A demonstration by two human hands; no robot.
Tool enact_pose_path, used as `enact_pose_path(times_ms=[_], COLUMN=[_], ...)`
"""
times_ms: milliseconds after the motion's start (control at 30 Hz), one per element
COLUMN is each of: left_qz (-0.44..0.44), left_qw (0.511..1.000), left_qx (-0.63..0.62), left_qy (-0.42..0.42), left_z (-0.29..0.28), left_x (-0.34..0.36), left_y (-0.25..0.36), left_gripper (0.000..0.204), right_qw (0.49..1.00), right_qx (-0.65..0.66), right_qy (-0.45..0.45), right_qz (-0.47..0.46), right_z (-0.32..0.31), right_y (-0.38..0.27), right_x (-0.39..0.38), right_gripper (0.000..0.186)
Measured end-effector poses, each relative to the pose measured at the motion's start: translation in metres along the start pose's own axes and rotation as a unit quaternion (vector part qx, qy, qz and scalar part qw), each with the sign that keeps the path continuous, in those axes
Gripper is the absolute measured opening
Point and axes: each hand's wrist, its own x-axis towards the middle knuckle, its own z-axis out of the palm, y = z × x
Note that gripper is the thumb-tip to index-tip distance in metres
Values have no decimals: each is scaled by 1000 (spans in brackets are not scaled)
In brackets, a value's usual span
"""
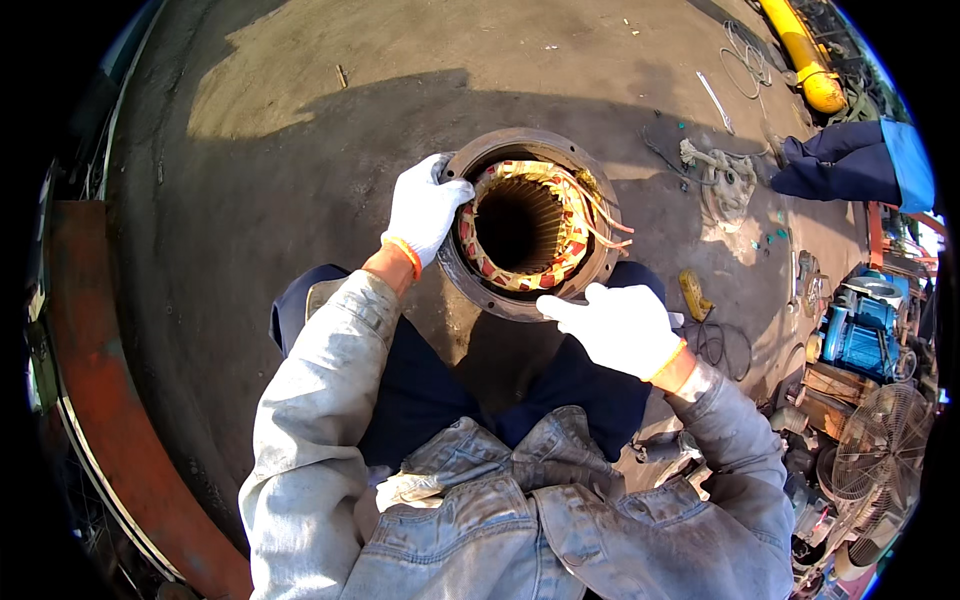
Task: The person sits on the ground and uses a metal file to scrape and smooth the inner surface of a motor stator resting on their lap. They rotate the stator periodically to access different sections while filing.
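Observation:
Between my knees stands an electric motor housing, a round dark metal body with a bolt-holed flange. Inside it sits a stator winding wrapped in cream tape with red patches, around a dark slotted bore. Several pinkish lead wires stick out on the right of the winding. My left hand, in a white knit glove with an orange cuff, grips the flange at its upper left, thumb over the rim. My right hand, gloved alike, lies at the lower right rim with index finger and thumb apart; its other fingers are partly hidden.
A person's dark trouser leg is at the right. Beyond lie a yellow cylinder, a rag and a yellow tool. A blue motor and a fan guard crowd the right; a rusty beam runs along the left.

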Motion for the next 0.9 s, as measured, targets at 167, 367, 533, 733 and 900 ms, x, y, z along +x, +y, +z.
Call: enact_pose_path(times_ms=[167,367,533,733,900], left_qz=[37,20,21,38,64], left_qw=[998,999,999,998,994], left_qx=[41,42,39,46,85], left_qy=[-7,-8,-5,2,10], left_z=[4,5,2,3,1], left_x=[2,2,-1,6,8], left_y=[-4,2,-2,-5,-4], left_gripper=[44,42,43,45,44], right_qw=[999,996,994,989,989], right_qx=[-5,-20,-20,-38,-40], right_qy=[34,-23,-23,77,21], right_qz=[14,79,101,120,142], right_z=[11,-2,3,23,16], right_y=[-37,-33,-44,-79,-76], right_x=[19,0,-2,60,31], right_gripper=[49,48,49,46,45])
